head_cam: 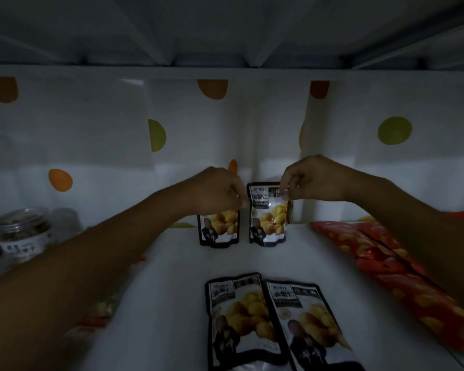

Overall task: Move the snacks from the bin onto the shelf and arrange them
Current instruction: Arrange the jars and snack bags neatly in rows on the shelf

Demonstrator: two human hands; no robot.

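Two black-edged chestnut snack pouches stand upright at the back of the white shelf (pixel 172 263). My left hand (pixel 220 191) pinches the top of the left pouch (pixel 219 228), hiding its upper half. My right hand (pixel 308 180) grips the top right corner of the right pouch (pixel 268 218). Two more pouches of the same kind lie flat side by side near the front, one on the left (pixel 239 317) and one on the right (pixel 308 325). The bin is out of sight.
Red snack bags (pixel 373 250) lie along the right side of the shelf. Clear lidded jars (pixel 24 234) stand at the far left. A white dotted sheet (pixel 91 135) lines the back wall, and the underside of the shelf above (pixel 225 28) hangs low overhead.
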